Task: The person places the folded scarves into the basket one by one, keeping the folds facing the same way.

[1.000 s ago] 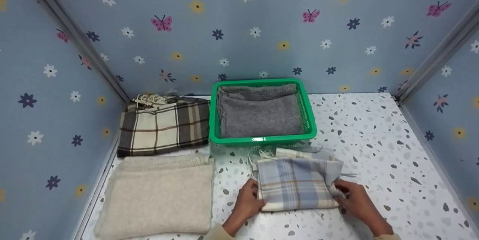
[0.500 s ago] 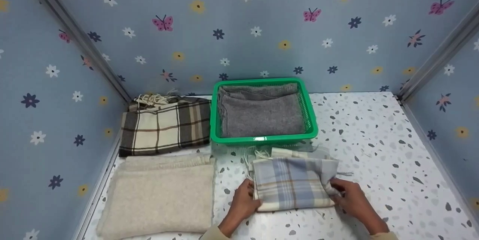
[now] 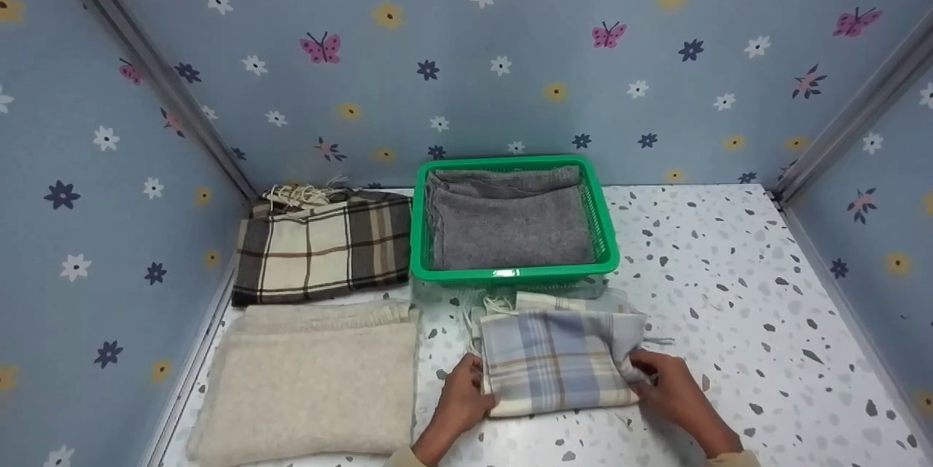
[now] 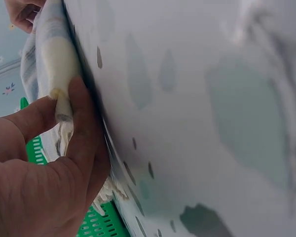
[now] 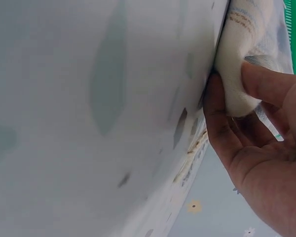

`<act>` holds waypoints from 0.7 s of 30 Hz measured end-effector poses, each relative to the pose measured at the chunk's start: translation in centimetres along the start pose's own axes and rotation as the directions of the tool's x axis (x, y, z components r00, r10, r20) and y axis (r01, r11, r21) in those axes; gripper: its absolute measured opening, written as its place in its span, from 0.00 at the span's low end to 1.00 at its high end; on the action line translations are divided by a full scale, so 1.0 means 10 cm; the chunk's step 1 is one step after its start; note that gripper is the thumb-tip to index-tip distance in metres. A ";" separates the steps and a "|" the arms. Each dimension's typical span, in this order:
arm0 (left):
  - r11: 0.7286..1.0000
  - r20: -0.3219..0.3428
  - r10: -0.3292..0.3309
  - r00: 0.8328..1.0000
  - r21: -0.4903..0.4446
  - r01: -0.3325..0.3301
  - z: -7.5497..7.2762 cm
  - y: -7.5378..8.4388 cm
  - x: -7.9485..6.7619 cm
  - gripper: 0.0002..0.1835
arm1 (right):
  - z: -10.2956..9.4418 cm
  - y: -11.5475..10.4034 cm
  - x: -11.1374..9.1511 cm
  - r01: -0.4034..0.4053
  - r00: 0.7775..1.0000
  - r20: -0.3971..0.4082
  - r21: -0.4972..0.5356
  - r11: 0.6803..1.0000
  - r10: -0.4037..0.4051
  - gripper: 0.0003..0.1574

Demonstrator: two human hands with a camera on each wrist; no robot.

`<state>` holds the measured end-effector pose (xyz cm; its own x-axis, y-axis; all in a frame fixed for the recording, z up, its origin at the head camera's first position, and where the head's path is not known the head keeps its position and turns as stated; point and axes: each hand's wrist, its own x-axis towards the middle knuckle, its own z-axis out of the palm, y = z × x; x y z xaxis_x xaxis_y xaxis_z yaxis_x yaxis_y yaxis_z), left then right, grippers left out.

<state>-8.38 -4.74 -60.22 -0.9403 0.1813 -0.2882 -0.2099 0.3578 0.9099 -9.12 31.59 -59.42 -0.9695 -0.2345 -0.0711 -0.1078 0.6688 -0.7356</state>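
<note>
A folded blue and cream plaid scarf [image 3: 554,361] with fringed ends lies on the speckled table in front of the green basket. My left hand [image 3: 461,395] pinches its near left corner; in the left wrist view the thumb and fingers [image 4: 81,106] squeeze the cream edge between them. At the opposite end my right hand [image 3: 674,390] grips the bunched right side. The right wrist view shows the thumb on top of the scarf [image 5: 237,84] and fingers curled beneath. Fringe sticks out at the scarf's back left and right.
The green basket [image 3: 514,276] against the back wall holds a folded grey cloth [image 3: 514,230]. To its left lies a folded brown and cream plaid scarf [image 3: 313,252] with fringe. A folded beige cloth [image 3: 306,387] lies in front of that one. Patterned walls enclose the table [image 3: 765,321].
Both hands have moved a little to the left, and the blue plaid scarf has slid left with them. The basket and the other cloths have stayed in place.
</note>
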 end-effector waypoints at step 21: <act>1.000 -0.018 0.023 1.000 -0.010 -0.024 -0.18 -0.05 -0.07 0.20 | 0.11 -0.14 0.04 0.037 0.999 0.018 0.019 0.999 -0.038 0.20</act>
<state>-8.08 -6.73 -59.89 -0.9495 0.1734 -0.2614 -0.1903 0.3442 0.9194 -9.07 29.77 -59.22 -0.9607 -0.2721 -0.0553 -0.1397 0.6457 -0.7507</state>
